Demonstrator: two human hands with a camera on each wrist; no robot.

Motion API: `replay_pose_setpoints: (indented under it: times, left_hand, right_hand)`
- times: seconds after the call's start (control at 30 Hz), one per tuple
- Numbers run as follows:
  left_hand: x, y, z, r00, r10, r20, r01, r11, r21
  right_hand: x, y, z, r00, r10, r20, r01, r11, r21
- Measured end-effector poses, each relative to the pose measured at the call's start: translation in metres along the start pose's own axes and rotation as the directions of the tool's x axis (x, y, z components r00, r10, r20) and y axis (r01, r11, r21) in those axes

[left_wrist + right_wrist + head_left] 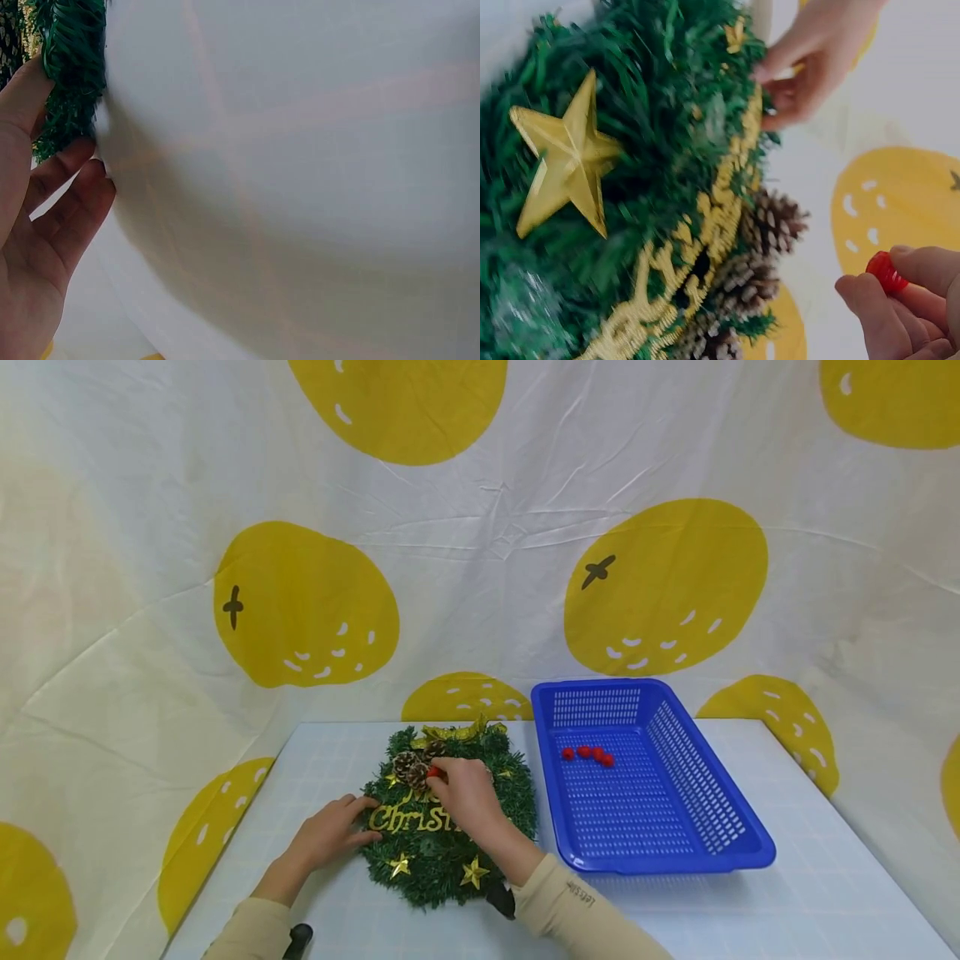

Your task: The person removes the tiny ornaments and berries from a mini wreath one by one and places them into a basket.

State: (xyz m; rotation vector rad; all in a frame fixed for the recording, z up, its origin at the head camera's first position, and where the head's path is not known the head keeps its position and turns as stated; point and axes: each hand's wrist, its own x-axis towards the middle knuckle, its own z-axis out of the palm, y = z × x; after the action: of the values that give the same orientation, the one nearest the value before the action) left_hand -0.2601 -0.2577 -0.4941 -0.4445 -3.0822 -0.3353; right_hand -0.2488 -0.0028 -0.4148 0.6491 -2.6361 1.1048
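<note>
A green Christmas wreath (442,872) with gold lettering, gold stars (574,154) and brown pine cones (750,281) lies on the table. My left hand (333,831) touches its left edge, thumb and index finger resting on the greenery (71,90) with a gap between them. Over the pine cones, my right hand (468,793) pinches a small, shiny red berry ornament (887,271) between thumb and fingertips. Part of the gold lettering is hidden by the right hand and forearm in the head view.
Right of the wreath stands a blue plastic basket (731,827) with several red berry ornaments (585,752) inside. A yellow-patterned white cloth (480,610) hangs behind the table (817,877). Black straps show by both sleeves.
</note>
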Motion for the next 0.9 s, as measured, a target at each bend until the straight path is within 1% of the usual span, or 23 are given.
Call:
replay_pose_setpoints:
  times: [0.2, 0.47, 0.67, 0.9]
  left_hand:
    - [0.0, 0.0, 0.001, 1.0, -0.003, 0.014, 0.003, 1.0, -0.007]
    - [-0.003, 0.002, 0.0, 1.0, 0.007, 0.006, -0.007, 1.0, -0.014]
    - [-0.003, 0.001, -0.001, 1.0, 0.016, 0.001, -0.016, 1.0, -0.007]
    - [-0.002, 0.001, -0.001, 1.0, 0.008, 0.008, -0.008, 1.0, -0.012]
  right_hand:
    - [0.007, 0.001, -0.014, 0.999, 0.021, -0.035, -0.021, 1.0, 0.0]
    - [0.013, 0.003, -0.028, 0.998, 0.054, -0.035, -0.054, 0.999, -0.004]
    - [0.02, 0.006, -0.041, 0.998, 0.044, -0.052, -0.045, 0.999, -0.026]
    - [0.029, 0.009, -0.057, 0.995, 0.055, -0.087, -0.06, 0.996, -0.059]
